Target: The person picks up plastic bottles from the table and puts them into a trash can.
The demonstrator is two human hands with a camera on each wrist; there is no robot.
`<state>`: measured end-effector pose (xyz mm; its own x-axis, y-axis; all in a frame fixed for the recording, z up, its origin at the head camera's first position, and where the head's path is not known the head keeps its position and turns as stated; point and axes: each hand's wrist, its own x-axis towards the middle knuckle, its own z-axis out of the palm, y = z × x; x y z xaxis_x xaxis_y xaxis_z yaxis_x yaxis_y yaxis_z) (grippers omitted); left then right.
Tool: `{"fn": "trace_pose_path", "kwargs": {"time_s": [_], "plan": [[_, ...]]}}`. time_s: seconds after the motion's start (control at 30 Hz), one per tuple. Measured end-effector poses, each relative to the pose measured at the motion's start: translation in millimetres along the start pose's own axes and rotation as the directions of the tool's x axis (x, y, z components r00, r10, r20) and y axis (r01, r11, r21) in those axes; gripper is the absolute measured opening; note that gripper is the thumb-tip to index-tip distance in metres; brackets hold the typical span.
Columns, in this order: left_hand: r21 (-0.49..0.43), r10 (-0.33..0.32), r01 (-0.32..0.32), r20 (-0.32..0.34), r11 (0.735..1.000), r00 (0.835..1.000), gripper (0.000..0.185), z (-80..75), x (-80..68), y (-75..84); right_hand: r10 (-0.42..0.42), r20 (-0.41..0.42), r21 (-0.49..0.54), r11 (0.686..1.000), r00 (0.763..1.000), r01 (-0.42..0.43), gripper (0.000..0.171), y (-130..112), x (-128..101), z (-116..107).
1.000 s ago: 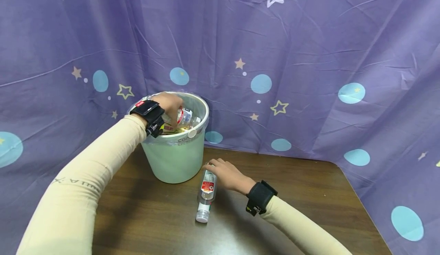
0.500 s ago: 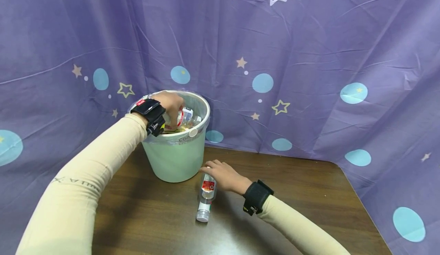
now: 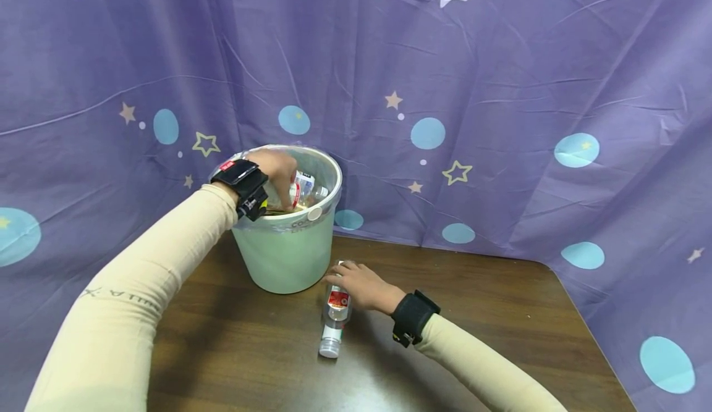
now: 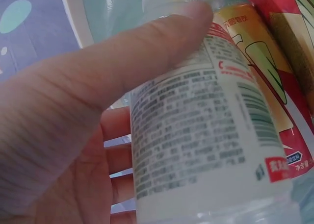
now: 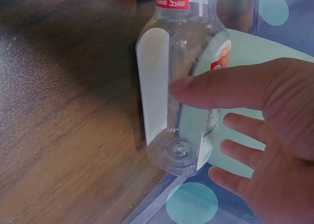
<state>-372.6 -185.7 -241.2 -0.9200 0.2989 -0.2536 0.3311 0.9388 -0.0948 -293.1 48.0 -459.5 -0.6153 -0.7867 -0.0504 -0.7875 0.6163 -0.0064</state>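
At the left stands a pale green bin (image 3: 283, 254) with a clear liner over its rim. My left hand (image 3: 276, 168) reaches into it. In the left wrist view that hand grips a clear plastic bottle (image 4: 191, 140) with a white printed label; its thumb lies across the front and the fingers are behind. A second clear plastic bottle (image 3: 332, 338) lies on the table, cap towards me, with a red and white label. My right hand (image 3: 364, 285) is over its base end. In the right wrist view the thumb touches the bottle's side, while the other fingers extend loosely over the label.
Inside the bin, an orange and red drink package (image 4: 250, 42) lies beside the gripped bottle, with other plastic bottles (image 3: 319, 194) near the rim. A brown wooden table (image 3: 467, 313) carries everything. Behind it hangs a purple curtain (image 3: 500, 91) with stars and blue spots.
My right hand has shifted slightly towards me along the lying bottle, its fingers lower over the label. The left hand has sunk slightly, covering more of the yellow item in the bin.
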Motion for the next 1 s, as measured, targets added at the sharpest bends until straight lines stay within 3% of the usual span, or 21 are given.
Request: {"fn": "trace_pose_path", "kwargs": {"time_s": [0.37, 0.57, 0.67, 0.8, 1.0], "plan": [[-0.004, -0.037, 0.037, 0.021, 0.999, 0.999, 0.046, -12.1, -11.1, 2.5, -0.036, 0.056, -0.011, 0.999, 0.998, 0.037, 0.08, 1.4, 2.4, 6.9], [0.027, -0.016, 0.017, -0.045, 0.999, 0.999, 0.047, -18.2, -14.9, 0.7, -0.047, 0.081, -0.024, 0.999, 0.996, 0.049, 0.079, 1.2, 6.9, 10.2], [0.025, 0.005, -0.003, -0.08, 1.0, 0.997, 0.042, -20.1, -17.3, -4.4, -0.036, 0.095, -0.066, 0.997, 0.995, 0.042, 0.078, 0.8, 8.9, 15.1], [0.002, 0.025, -0.025, -0.126, 1.0, 0.992, 0.049, -26.9, -24.6, -14.3, -0.027, 0.107, -0.127, 0.991, 0.994, 0.04, 0.077, 0.1, 9.8, 23.0], [-0.07, -0.021, 0.006, -0.223, 0.998, 0.975, 0.046, -40.4, -39.0, -35.5, -0.014, 0.109, -0.127, 0.992, 0.994, 0.028, 0.074, 0.2, 8.2, 30.8]]}}
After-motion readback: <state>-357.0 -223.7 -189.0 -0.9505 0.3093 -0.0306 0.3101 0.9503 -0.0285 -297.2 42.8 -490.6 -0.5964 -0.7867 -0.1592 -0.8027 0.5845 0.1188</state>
